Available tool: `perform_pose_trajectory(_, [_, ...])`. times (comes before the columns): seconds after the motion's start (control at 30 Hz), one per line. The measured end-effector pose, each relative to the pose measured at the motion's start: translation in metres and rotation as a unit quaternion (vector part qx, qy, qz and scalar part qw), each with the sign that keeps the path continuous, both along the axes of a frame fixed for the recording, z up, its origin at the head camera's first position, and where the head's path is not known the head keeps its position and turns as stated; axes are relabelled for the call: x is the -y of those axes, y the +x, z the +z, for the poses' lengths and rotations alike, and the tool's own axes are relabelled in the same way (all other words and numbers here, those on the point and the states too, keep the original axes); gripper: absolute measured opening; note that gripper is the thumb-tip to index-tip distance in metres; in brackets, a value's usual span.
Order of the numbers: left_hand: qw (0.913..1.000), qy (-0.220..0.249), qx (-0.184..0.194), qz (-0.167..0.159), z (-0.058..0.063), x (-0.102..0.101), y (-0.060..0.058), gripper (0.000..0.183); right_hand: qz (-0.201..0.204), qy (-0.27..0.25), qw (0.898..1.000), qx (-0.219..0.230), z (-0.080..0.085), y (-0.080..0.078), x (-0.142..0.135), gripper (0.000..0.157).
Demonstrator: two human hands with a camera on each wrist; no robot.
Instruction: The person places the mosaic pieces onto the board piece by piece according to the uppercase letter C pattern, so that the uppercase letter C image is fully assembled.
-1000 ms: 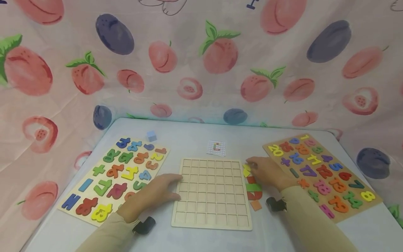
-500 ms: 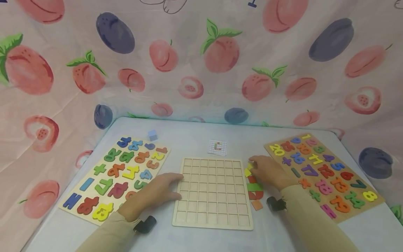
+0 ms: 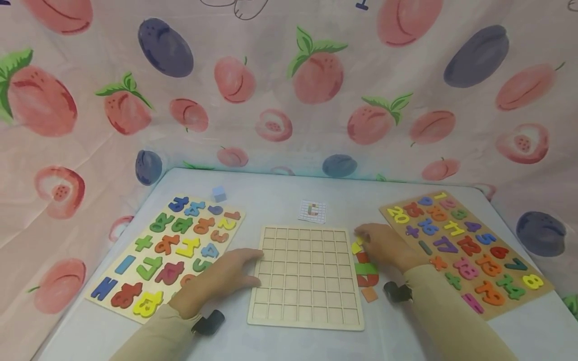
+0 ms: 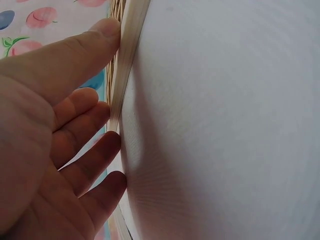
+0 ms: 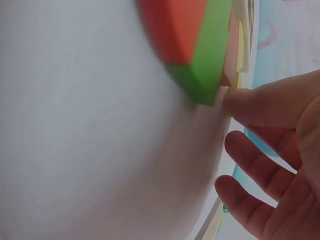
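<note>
A pale wooden grid board (image 3: 305, 278) lies in the middle of the table. My left hand (image 3: 232, 271) rests at its left edge with fingers fairly straight; in the left wrist view the thumb (image 4: 102, 37) and fingertips touch the board's side. My right hand (image 3: 381, 243) is at the right of the board's far corner, thumb and forefinger pinching a small yellow piece (image 3: 359, 240). Beside it lie another yellow piece (image 3: 356, 247), a green piece (image 3: 367, 268), red pieces (image 3: 371, 280) and an orange square tile (image 3: 369, 294). In the right wrist view the hand hides most of the pinched piece.
A number puzzle board (image 3: 140, 301) lies at the left, partly under the left forearm. Another number puzzle board (image 3: 406, 245) lies at the right, under the right arm. A small pattern card (image 3: 312, 211) and a light blue cube (image 3: 219, 194) sit farther back. A fruit-print curtain (image 3: 289, 125) hangs behind.
The yellow pieces by my right fingers have shifted slightly and now show apart. My left hand has stayed at the board's edge.
</note>
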State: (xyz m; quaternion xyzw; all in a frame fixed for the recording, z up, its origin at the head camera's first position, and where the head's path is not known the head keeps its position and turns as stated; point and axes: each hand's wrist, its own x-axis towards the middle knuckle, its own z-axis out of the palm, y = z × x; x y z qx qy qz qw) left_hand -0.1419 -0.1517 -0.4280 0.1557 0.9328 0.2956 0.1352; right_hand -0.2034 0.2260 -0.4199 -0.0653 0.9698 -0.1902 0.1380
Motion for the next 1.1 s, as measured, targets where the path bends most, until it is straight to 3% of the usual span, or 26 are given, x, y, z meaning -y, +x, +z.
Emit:
perform_pose_trajectory(0.33, [1.0, -0.007, 0.003, 0.005, -0.001, 0.0, 0.0, 0.062, -0.004, 0.031, 0.999, -0.021, -0.001, -0.001, -0.005, 0.039])
perform_pose_trajectory(0.53, [1.0, -0.008, 0.0, 0.002, -0.002, 0.0, 0.0, 0.061, -0.007, 0.019, 0.999, -0.035, 0.005, 0.002, -0.008, 0.04])
perform_pose_trajectory(0.87, [1.0, -0.005, -0.004, -0.005, -0.004, 0.002, 0.0, 0.061, 0.039, 0.007, 0.996, -0.08, 0.018, 0.007, 0.007, 0.035])
perform_pose_trajectory(1.1, [1.0, 0.0, -0.004, -0.005, -0.004, 0.002, 0.001, 0.061, 0.059, -0.03, 0.996, -0.065, 0.022, 0.007, 0.028, 0.035])
